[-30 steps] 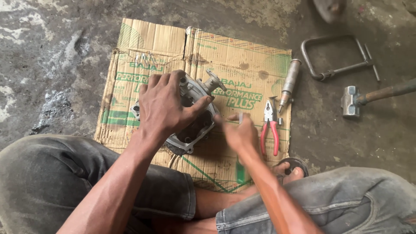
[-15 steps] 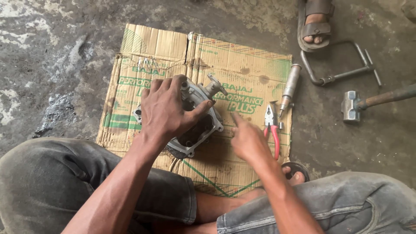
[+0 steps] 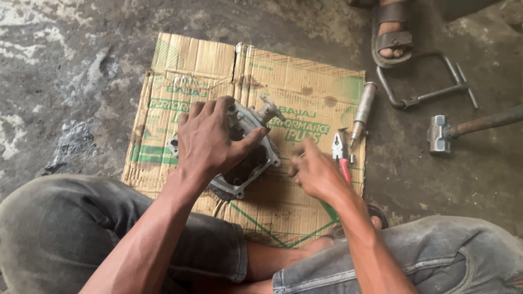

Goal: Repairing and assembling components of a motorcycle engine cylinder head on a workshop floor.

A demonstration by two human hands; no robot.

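While the left hand [image 3: 210,139] clamps its fingers over the grey engine casting [image 3: 245,155] on the cardboard [image 3: 305,92], the right hand [image 3: 316,174], blurred, fingers loosely curled around nothing I can make out, hovers beside it. Next seems a tool pick: pliers [image 3: 340,152] lie just beyond. Farther off, a sandalled foot [image 3: 392,32] has stepped closer since before.

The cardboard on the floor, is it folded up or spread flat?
Spread flat: the cardboard lies open on the floor with the metal engine part on it.
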